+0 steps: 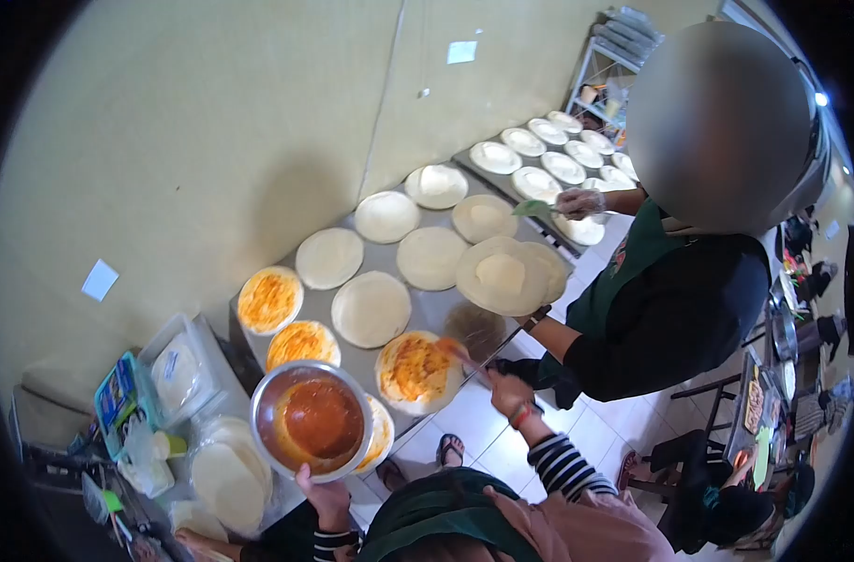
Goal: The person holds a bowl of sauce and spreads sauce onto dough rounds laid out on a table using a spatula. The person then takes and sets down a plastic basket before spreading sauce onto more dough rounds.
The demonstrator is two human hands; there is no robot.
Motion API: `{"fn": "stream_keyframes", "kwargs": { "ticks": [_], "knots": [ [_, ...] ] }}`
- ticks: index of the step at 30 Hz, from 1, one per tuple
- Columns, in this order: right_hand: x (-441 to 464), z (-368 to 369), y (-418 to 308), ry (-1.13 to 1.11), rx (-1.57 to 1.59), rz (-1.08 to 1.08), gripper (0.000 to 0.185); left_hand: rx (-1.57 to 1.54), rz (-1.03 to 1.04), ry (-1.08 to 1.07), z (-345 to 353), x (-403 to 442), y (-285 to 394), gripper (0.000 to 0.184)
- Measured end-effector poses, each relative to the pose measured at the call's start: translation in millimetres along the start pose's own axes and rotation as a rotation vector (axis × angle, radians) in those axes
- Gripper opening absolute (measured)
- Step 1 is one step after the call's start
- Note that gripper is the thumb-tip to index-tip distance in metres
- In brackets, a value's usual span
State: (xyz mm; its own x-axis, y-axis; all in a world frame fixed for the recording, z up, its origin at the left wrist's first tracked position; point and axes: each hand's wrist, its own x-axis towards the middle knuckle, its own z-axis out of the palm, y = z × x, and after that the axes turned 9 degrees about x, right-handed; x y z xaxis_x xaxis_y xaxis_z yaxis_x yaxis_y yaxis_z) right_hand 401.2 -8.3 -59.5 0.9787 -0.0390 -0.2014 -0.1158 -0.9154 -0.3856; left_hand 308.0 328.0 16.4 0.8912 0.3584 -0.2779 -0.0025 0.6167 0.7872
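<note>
My left hand point(324, 496) grips the rim of a metal bowl point(266, 426) of orange-red sauce at the front of the table. Extended to the right, my right hand point(511, 393) is closed on a spatula point(450, 349), its orange blade at the edge of a flat dough round point(415, 373) streaked with sauce. Another sauced round point(302, 345) lies behind the bowl, and one more point(270, 300) is farther left. A further sauced round point(380, 436) is partly hidden by the bowl. Plain dough rounds point(371, 309) sit just beyond these.
Across the table, a co-worker point(670, 309) holds dough rounds point(502, 276) and a green utensil point(532, 208). At left are stacked rounds point(225, 478), a clear tub point(177, 361) and a teal basket point(122, 393). Another person's hand point(202, 543) is at lower left. A second table point(483, 178) holds more rounds.
</note>
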Motion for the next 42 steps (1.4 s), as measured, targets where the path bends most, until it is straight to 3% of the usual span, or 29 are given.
{"fn": "stream_keyframes", "kwargs": {
  "ticks": [1, 3, 5, 7, 9, 11, 15, 18, 21, 26, 29, 32, 35, 40, 42],
  "knots": [
    [-14, 18, 20, 0.046, -0.018, -0.043, 0.029, 0.001, 0.007, 0.008, 1, 2, 0, 0.06],
    [-59, 3, 8, -0.072, 0.117, 0.195, 0.032, 0.012, 0.018, 0.026, 1, 3, 0, 0.06],
    [-98, 20, 7, -0.098, 0.135, 0.229, 0.034, -0.004, -0.031, 0.012, -1, 4, 0, 0.059],
    [-128, 55, 17, -0.113, 0.22, 0.174, 0.033, -0.032, -0.063, -0.041, -2, 7, -2, 0.058],
    [-144, 43, 0, -0.137, 0.309, 0.092, 0.033, -0.06, -0.083, -0.084, -5, 12, -7, 0.057],
    [-141, 44, -5, -0.159, 0.32, 0.088, 0.033, -0.105, -0.06, -0.128, 0, 15, -6, 0.057],
    [-121, 65, -9, 0.013, 0.333, 0.204, 0.033, -0.088, -0.103, -0.045, 1, 16, -4, 0.058],
    [-127, 91, -14, -0.091, 0.337, 0.166, 0.033, -0.088, -0.106, -0.085, 2, 14, 3, 0.06],
    [-139, 106, -28, 0.021, 0.324, -0.049, 0.034, -0.122, -0.126, -0.106, -8, 17, 7, 0.055],
    [-90, 83, -58, 0.03, 0.275, 0.05, 0.032, -0.093, -0.06, -0.152, -7, 7, 24, 0.054],
    [-73, 77, -69, 0.072, 0.275, -0.019, 0.033, -0.063, -0.051, -0.137, -17, 7, 28, 0.053],
    [-90, 74, -69, -0.018, 0.224, 0.007, 0.033, -0.032, -0.051, -0.121, -31, 10, 28, 0.052],
    [-126, 73, -48, -0.069, 0.192, 0.175, 0.034, -0.032, -0.072, -0.077, -31, 9, 31, 0.052],
    [-165, 70, -9, 0.081, 0.217, 0.347, 0.034, -0.033, -0.058, -0.129, -38, 10, 30, 0.053],
    [-161, 94, -8, 0.157, 0.236, 0.288, 0.034, -0.031, -0.06, -0.143, -36, 9, 30, 0.053]
  ]
}}
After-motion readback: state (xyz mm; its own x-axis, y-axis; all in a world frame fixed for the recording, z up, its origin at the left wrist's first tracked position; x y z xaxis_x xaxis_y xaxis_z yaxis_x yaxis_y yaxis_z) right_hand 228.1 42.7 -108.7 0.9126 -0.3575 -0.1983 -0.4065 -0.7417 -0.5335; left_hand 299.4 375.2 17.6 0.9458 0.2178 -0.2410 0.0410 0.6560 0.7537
